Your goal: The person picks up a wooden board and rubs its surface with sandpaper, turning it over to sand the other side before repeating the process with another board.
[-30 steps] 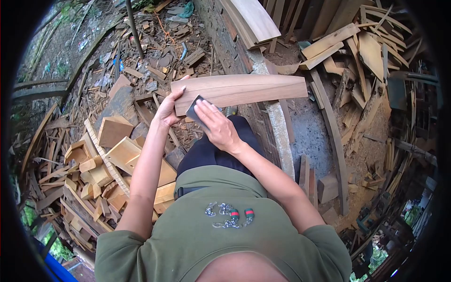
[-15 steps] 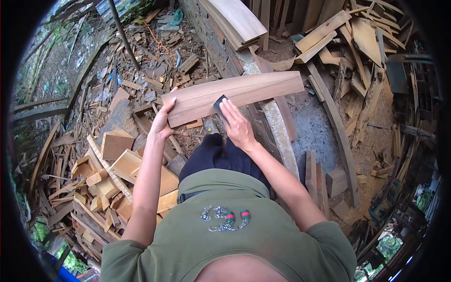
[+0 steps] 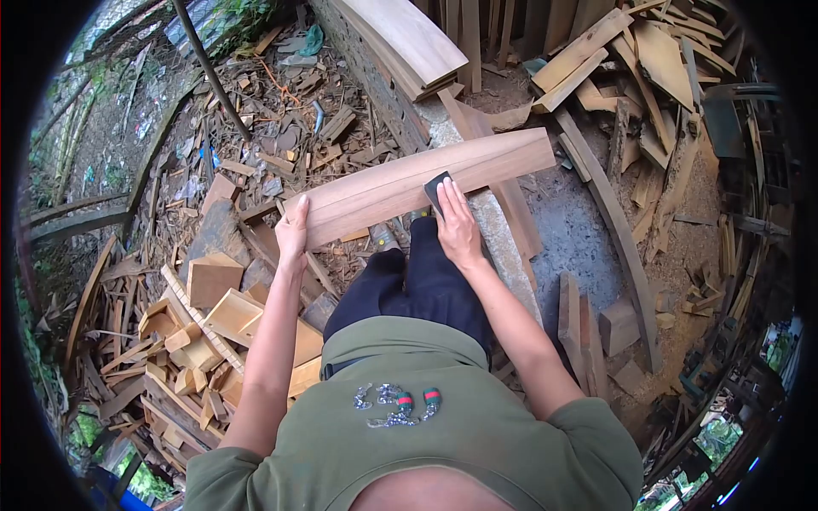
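An open wooden box is lying among offcuts at the left; its contents cannot be told. The plank is being held across above the knees, its right end higher. Its left end is being gripped by the left hand, thumb on top. A dark pad is being pressed onto the plank by the right hand, fingers closed flat over it.

Brown wood offcuts litter dirt beyond the left hand; grey concrete ledge beside the right hand.
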Demonstrator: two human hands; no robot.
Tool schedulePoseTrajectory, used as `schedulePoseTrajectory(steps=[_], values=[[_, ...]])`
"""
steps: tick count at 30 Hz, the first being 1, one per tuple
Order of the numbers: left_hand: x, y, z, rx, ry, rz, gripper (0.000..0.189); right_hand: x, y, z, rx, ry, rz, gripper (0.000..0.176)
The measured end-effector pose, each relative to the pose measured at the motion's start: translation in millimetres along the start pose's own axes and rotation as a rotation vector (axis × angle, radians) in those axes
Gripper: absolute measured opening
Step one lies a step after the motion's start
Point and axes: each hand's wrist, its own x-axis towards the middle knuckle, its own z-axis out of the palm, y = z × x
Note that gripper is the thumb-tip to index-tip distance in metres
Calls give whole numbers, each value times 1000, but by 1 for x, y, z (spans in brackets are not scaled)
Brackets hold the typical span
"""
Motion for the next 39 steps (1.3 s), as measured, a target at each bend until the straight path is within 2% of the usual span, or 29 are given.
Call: schedulePoseTrajectory(steps=[1,3,6,7,9,11,13,14,15,17,19,20,21,23,26,29,30,31,32,33,34,35,37,39], values=[[0,0,1,4,0,3,44,0,9,-6,-15,-40,-61,49],[-1,-2,2,46,24,23,45,5,57,-7,-39,82,-22,44],[-3,1,3,69,32,44,45,20,130,-13,-140,141,333,42],[-2,0,2,72,35,44,45,27,139,-20,-101,106,461,45],[3,-3,1,73,6,58,45,37,129,-1,-111,150,585,46],[9,-4,-1,73,2,50,45,39,70,14,-4,186,379,45],[9,-6,-2,73,4,39,45,33,9,20,49,80,35,44],[8,-6,-2,83,9,43,45,31,-11,17,71,9,-45,44],[7,-4,-2,93,11,49,45,31,-20,15,93,-61,-123,44],[6,-2,-1,98,8,43,46,41,6,10,58,-59,-207,46],[5,-4,-1,103,10,29,46,50,62,12,66,79,-24,40],[7,-9,-2,91,10,44,46,59,87,0,28,112,135,41],[9,-10,-3,79,9,60,46,63,128,4,3,153,196,44],[9,-10,-4,83,8,54,46,72,162,-6,9,184,455,46],[6,-5,-2,85,5,40,46,74,130,12,32,185,424,47],[4,-8,-1,91,12,16,45,52,55,13,15,77,6,47],[4,-8,-1,93,15,10,44,51,49,3,48,34,-32,48],[4,-8,-1,100,13,9,44,52,48,-3,80,-9,-72,49],[4,-8,-1,87,5,20,43,55,68,-2,56,36,-75,49],[3,-9,-1,74,-1,30,43,61,101,0,33,79,-79,49],[2,-8,0,81,3,25,43,66,138,3,-132,146,-90,48],[1,-7,0,94,11,38,42,79,157,-10,-8,144,146,45],[1,-5,-1,119,19,48,42,92,211,-19,-25,169,393,45],[3,-7,-3,105,7,33,41,96,212,-14,-74,211,461,45]])
